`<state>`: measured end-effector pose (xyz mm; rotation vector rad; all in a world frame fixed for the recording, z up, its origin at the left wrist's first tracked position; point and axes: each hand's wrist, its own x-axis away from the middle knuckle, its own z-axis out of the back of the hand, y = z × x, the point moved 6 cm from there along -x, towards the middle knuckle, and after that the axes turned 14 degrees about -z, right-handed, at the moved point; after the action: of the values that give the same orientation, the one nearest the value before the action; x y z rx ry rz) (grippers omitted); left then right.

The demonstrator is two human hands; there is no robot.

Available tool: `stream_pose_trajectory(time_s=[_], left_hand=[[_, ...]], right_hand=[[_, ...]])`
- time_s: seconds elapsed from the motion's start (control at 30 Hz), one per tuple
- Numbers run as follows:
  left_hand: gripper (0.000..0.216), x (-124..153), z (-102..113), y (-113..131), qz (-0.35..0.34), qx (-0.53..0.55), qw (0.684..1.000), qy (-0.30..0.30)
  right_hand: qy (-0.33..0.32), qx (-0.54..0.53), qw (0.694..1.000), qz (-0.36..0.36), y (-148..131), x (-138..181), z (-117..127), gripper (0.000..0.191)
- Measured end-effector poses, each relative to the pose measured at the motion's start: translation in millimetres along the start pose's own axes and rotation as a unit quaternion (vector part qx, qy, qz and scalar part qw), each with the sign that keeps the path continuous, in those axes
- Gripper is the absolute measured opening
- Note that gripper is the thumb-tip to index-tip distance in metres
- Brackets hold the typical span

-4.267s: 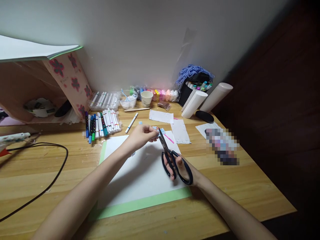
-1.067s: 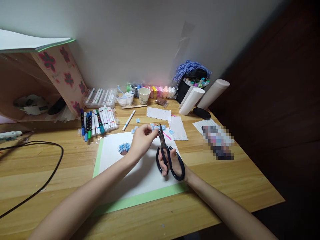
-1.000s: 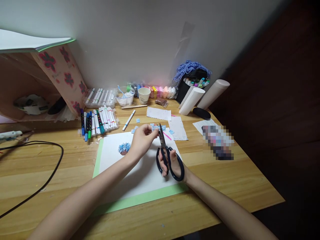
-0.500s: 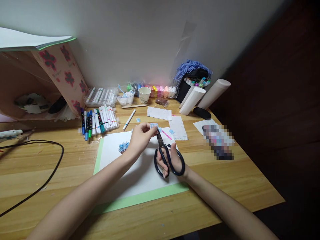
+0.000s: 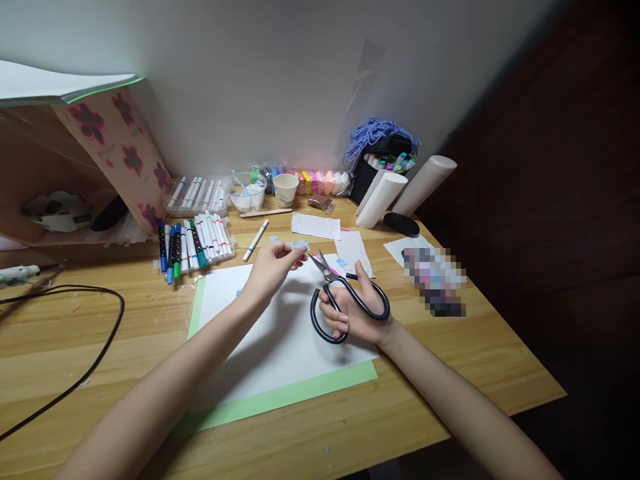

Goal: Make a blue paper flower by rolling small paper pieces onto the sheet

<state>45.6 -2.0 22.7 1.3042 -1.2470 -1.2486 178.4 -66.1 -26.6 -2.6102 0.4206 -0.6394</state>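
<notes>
My left hand (image 5: 274,270) pinches a small blue-and-white piece of paper (image 5: 300,246) above the far part of a white sheet (image 5: 285,340) with a green border. Black-handled scissors (image 5: 327,275) are in my right hand (image 5: 357,307), its fingers through the loops. Their blades are spread apart and point toward the paper piece, just right of my left fingertips. Another blue-and-white scrap (image 5: 341,263) lies behind the scissors. A bit of the blue pile (image 5: 239,292) shows beside my left wrist, which hides most of it.
White paper strips (image 5: 316,227) lie beyond my hands, near a lone marker (image 5: 256,240). Markers in a tray (image 5: 213,237), a paper cup (image 5: 286,191) and a plastic bowl (image 5: 247,199) stand behind. White tubes (image 5: 383,200) are at the right, a black cable (image 5: 113,333) at the left.
The scissors have moved right, away from the left fingertips, and their blades have spread apart. My left hand has shifted slightly left and now covers more of the blue pile.
</notes>
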Motion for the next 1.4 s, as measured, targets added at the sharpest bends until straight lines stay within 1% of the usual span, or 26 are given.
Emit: stream_pose_trajectory(time_s=[0.07, 0.2, 0.27, 0.33, 0.4, 0.47, 0.53, 0.6, 0.67, 0.73, 0.8, 0.87, 0.93, 1.0, 1.03, 1.1, 1.17, 1.2, 1.23, 1.27, 1.3, 1.33, 1.37, 1.4], left_hand=[[0.035, 0, -1, 0, -0.003, -0.012, 1.0, -0.007], [0.036, -3, 6, -3, -0.023, -0.055, 0.998, 0.001], [0.035, -5, 10, -6, -0.023, -0.073, 0.997, 0.007], [0.032, -5, 9, -12, -0.008, -0.067, 0.998, -0.004], [0.028, -4, 2, -17, 0.018, -0.01, 0.999, -0.045], [0.022, -1, -10, -23, 0.062, 0.097, 0.989, -0.096], [0.018, 4, -22, -28, 0.114, 0.207, 0.963, -0.127], [0.016, 7, -29, -32, 0.155, 0.274, 0.94, -0.133], [0.013, 9, -32, -34, 0.172, 0.302, 0.929, -0.13], [0.012, 10, -33, -35, 0.177, 0.304, 0.928, -0.124], [0.015, 9, -32, -35, 0.168, 0.291, 0.934, -0.119], [0.019, 8, -30, -35, 0.145, 0.257, 0.948, -0.119], [0.025, 4, -24, -37, 0.102, 0.174, 0.972, -0.121], [0.028, -1, -16, -38, 0.042, 0.04, 0.992, -0.116], [0.027, -3, -11, -37, 0.006, -0.03, 0.994, -0.109], [0.024, -7, -4, -32, -0.07, -0.139, 0.984, -0.084], [0.021, -8, 1, -23, -0.13, -0.197, 0.97, -0.055], [0.021, -7, 1, -20, -0.145, -0.208, 0.966, -0.048], [0.022, -6, 0, -17, -0.147, -0.205, 0.966, -0.052], [0.023, -5, -3, -17, -0.135, -0.189, 0.97, -0.069], [0.025, -3, -8, -17, -0.113, -0.163, 0.976, -0.092], [0.028, 0, -13, -18, -0.087, -0.136, 0.98, -0.118], [0.03, 3, -19, -19, -0.064, -0.113, 0.981, -0.143], [0.031, 7, -23, -20, -0.047, -0.1, 0.981, -0.16]], right_hand=[[-0.003, -0.014, 1.0, -0.024, 0, 1, 2, 0.089], [-0.011, -0.022, 1.0, 0.003, -6, 5, 4, 0.089], [-0.037, -0.016, 0.999, 0.019, -9, 8, 0, 0.089], [-0.075, -0.01, 0.997, 0.03, -10, 12, -6, 0.09], [-0.115, -0.005, 0.993, 0.034, -10, 15, -11, 0.089], [-0.151, -0.004, 0.988, 0.034, -9, 18, -16, 0.089], [-0.186, -0.01, 0.982, 0.037, -7, 19, -21, 0.09], [-0.218, -0.019, 0.975, 0.041, -6, 20, -27, 0.093], [-0.238, -0.028, 0.97, 0.046, -5, 20, -31, 0.094], [-0.245, -0.035, 0.967, 0.052, -5, 21, -33, 0.093], [-0.244, -0.034, 0.967, 0.058, -5, 22, -33, 0.09], [-0.235, -0.027, 0.97, 0.065, -7, 23, -31, 0.087], [-0.207, -0.022, 0.975, 0.075, -10, 24, -26, 0.083], [-0.166, -0.02, 0.982, 0.089, -14, 25, -21, 0.078], [-0.142, -0.019, 0.985, 0.094, -16, 25, -18, 0.076], [-0.098, -0.013, 0.99, 0.102, -18, 25, -14, 0.072], [-0.044, 0.002, 0.992, 0.115, -19, 23, -11, 0.067], [0.0, 0.012, 0.991, 0.136, -21, 21, -8, 0.063], [0.06, 0.023, 0.983, 0.174, -24, 21, -3, 0.057], [0.132, 0.036, 0.965, 0.225, -29, 22, 4, 0.049], [0.214, 0.05, 0.932, 0.287, -34, 27, 11, 0.04], [0.293, 0.068, 0.888, 0.347, -39, 33, 17, 0.034], [0.355, 0.088, 0.846, 0.388, -42, 38, 21, 0.035], [0.399, 0.11, 0.814, 0.408, -43, 41, 24, 0.035]])
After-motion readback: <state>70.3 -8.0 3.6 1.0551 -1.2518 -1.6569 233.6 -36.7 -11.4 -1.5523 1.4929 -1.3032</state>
